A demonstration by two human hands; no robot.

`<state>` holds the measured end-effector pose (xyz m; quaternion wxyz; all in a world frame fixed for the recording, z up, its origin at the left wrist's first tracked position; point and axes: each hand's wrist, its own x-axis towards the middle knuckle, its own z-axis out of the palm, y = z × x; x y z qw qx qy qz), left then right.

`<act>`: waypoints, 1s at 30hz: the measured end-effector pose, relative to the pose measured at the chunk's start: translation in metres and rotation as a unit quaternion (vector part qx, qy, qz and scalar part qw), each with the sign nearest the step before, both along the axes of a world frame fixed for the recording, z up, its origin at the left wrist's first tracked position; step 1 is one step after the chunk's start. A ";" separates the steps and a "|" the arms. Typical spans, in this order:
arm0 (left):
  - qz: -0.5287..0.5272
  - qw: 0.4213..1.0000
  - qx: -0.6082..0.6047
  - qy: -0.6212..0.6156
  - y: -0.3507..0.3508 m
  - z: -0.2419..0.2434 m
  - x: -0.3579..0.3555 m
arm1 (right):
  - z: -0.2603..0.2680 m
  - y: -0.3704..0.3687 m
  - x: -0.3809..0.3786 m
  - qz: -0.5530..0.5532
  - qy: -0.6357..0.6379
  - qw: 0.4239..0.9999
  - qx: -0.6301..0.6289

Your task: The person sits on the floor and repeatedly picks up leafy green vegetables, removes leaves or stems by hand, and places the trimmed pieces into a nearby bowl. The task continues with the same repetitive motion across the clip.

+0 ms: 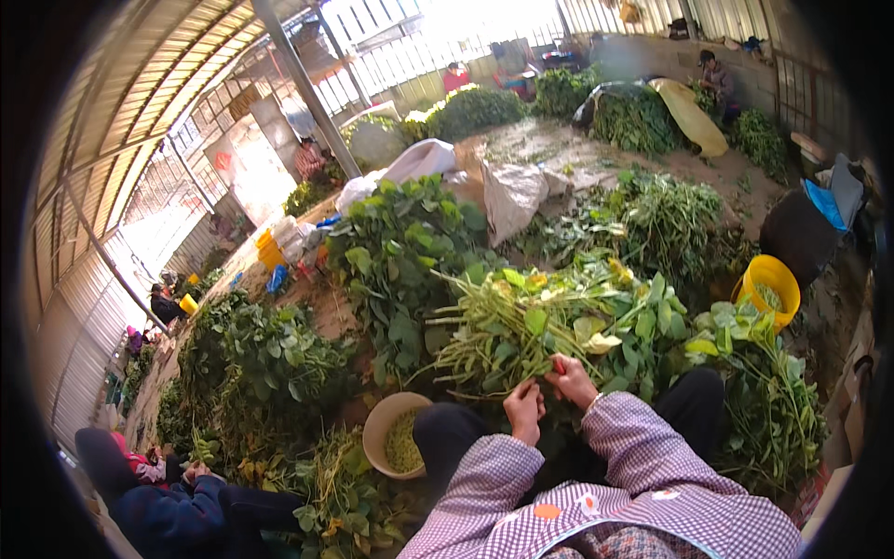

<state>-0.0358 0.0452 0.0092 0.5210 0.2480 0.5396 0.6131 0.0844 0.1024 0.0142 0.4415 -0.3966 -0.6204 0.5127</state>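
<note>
A heap of cut leafy bean plants (503, 328), with pods and pale stems, lies across the space before my knees. At its near edge my left hand (524, 411) has its fingers curled and pinched together beside the pods; whether something is between the fingertips is hidden. Close by on the right, my right hand (574, 383) is closed around a small red object (559, 367), mostly covered by the fingers. The two hands are almost touching. Left of my knee stands a pale bucket (374, 437) with green pods (405, 444) in it.
At right a yellow bucket (781, 293) holds green pods, near a dark rounded container (796, 230). More plant piles (405, 279) surround me. A co-worker (174, 503) sits at lower left, handling pods. A metal post (304, 84) and other seated people are farther back.
</note>
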 end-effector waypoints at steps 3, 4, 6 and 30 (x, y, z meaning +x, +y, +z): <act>0.030 0.999 -0.003 -0.026 0.001 -0.006 0.008 | 0.006 -0.002 0.000 0.041 0.058 0.996 -0.045; 0.028 0.999 -0.006 -0.038 0.002 -0.008 0.010 | 0.007 -0.001 0.000 0.037 0.060 0.997 -0.045; 0.019 0.998 -0.010 -0.066 0.005 -0.009 0.009 | 0.007 -0.003 0.001 0.029 0.063 0.996 -0.047; -0.048 0.957 -0.027 -0.286 0.028 -0.032 0.012 | 0.013 -0.026 -0.005 -0.089 -0.049 0.986 0.132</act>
